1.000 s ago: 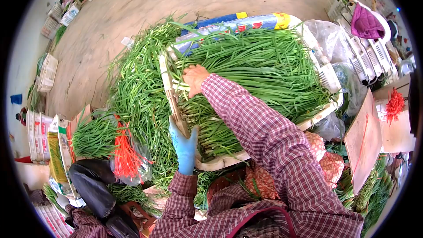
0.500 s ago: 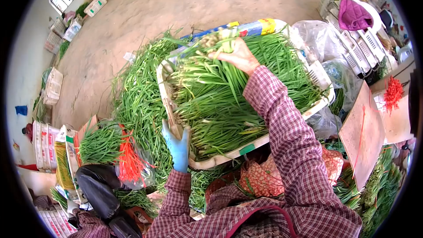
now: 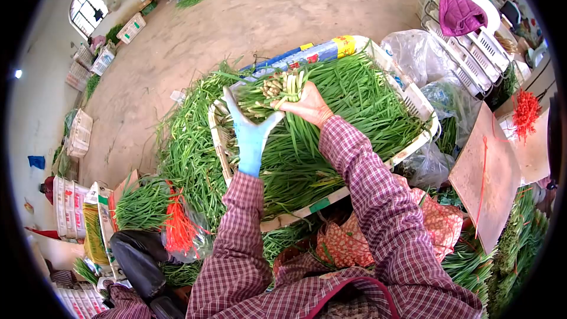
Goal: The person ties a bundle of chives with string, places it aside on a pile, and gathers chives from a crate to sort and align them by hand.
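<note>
A bunch of green stalks (image 3: pixel 289 86) with pale root ends is gripped in my bare right hand (image 3: pixel 309 105), above the crate's upper left part. My left hand (image 3: pixel 250 132), in a light blue glove, is spread with thumb and fingers apart just left of the bunch; I see nothing in it. Below both hands, a white crate (image 3: pixel 290 217) is filled with long green leaves (image 3: pixel 354 106). Loose greens (image 3: pixel 189 147) are heaped along the crate's left side.
Red strings (image 3: pixel 179 224) hang beside a small pile of greens (image 3: pixel 142 205) at the left. A co-worker's dark-clad leg (image 3: pixel 139 260) is at lower left. Clear plastic bags (image 3: pixel 413 53) and white crates (image 3: pixel 472 62) stand at the right, near a tilted board (image 3: pixel 487 171).
My right hand has lifted a bunch from the crate and drawn it slightly back toward me. My left hand has left the crate's left rim and risen beside the bunch.
</note>
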Motion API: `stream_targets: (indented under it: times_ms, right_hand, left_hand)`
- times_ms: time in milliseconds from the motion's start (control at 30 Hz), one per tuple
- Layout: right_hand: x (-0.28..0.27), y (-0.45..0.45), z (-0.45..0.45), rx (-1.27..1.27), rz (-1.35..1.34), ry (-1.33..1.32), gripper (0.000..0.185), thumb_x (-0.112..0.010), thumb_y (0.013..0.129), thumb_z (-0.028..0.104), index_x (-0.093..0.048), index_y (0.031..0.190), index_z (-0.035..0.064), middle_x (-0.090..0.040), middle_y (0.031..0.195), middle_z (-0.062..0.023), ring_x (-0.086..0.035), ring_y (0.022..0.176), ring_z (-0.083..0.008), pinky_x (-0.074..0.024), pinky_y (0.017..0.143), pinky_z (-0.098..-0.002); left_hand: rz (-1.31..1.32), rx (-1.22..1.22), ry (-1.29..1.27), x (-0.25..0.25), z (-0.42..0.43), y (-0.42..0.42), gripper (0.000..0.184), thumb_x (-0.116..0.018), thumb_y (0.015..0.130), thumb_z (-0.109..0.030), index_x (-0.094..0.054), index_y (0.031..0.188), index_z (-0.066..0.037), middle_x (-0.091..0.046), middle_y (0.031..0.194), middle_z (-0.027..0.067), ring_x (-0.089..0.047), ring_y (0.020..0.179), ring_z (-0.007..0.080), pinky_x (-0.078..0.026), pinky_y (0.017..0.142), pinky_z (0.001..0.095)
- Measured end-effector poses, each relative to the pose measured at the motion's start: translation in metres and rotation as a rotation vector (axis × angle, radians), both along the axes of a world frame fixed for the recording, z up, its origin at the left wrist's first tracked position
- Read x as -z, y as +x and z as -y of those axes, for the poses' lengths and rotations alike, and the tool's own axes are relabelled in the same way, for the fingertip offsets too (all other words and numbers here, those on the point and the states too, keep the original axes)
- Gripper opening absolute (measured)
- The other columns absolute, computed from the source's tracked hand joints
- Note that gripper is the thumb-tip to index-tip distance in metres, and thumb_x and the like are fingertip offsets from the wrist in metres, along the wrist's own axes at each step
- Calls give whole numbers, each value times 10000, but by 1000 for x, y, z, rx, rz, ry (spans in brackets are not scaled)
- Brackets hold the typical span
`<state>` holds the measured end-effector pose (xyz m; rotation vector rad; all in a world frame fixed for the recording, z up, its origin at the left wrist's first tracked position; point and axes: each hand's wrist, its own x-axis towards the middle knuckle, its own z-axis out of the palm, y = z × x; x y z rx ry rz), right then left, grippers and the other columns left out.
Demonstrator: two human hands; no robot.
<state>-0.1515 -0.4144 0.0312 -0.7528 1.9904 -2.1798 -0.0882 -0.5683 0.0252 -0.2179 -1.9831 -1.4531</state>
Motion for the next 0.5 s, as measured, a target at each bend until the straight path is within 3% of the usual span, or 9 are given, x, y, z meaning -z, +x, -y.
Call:
stream_targets:
  times_ms: [33,67,100,167,200,300,367,433,500]
  right_hand:
    - [4,-3,-1,26,24,67,350,-765,734,80,-659,1061,12,-679,995,-31,-608,875,-100,-511,825,-280]
    - [2,-1,-2,5,32,-67,363,-763,734,76,-650,1072,9,-678,998,-31,-610,878,-100,-511,826,-280]
    - [1,1,-2,-15,42,-201,376,-760,733,72,-641,1084,6,-677,1002,-31,-611,882,-100,-511,827,-281]
    - [-1,3,-4,13,33,-222,359,-753,736,63,-637,1071,7,-677,999,-35,-617,885,-106,-512,827,-280]
    - [-1,3,-7,40,25,-241,342,-746,739,54,-633,1059,9,-676,996,-38,-622,889,-112,-513,827,-279]
    - [-6,2,-23,203,6,-204,292,-730,738,28,-628,1011,17,-675,991,-43,-633,885,-122,-514,831,-272]
    - [-11,3,-42,256,48,-262,248,-694,756,53,-650,998,22,-686,929,-33,-634,831,-107,-512,782,-259]
    - [0,-7,-62,349,57,-306,236,-682,762,62,-672,994,20,-690,909,-22,-626,808,-99,-500,746,-257]
    - [-1,-6,-72,387,27,-320,226,-622,760,37,-683,977,17,-690,907,-33,-616,824,-115,-495,768,-277]
  left_hand:
    - [-15,87,75,-2,-1,-4,1191,-886,623,-263,-109,1502,-55,-374,1409,198,-447,1225,290,-354,1070,378]
    - [77,227,287,-2,-3,-1,864,-817,724,-137,-335,1437,-61,-529,1239,117,-551,1053,195,-462,934,304]
    - [76,229,286,1,0,-2,864,-817,724,-137,-335,1437,-61,-529,1239,117,-551,1053,195,-462,934,304]
    - [54,110,108,15,12,-8,449,-739,796,-57,-572,1212,-31,-615,1058,53,-581,953,128,-492,815,243]
    - [114,64,181,26,17,-11,223,-719,812,-47,-649,1022,-22,-627,944,10,-572,884,92,-487,739,213]
    - [268,-67,382,67,42,-10,218,-718,812,-46,-642,1017,-34,-620,933,13,-562,811,84,-471,693,198]
    - [353,-211,374,88,58,-1,207,-707,818,-39,-646,1016,-40,-617,910,17,-549,772,78,-461,655,197]
    - [512,-333,389,93,63,13,229,-697,823,-27,-639,1044,-35,-637,971,56,-579,862,141,-475,794,241]
    - [430,-145,415,101,73,18,272,-713,822,-52,-629,1078,-21,-630,1075,94,-577,969,183,-458,889,285]
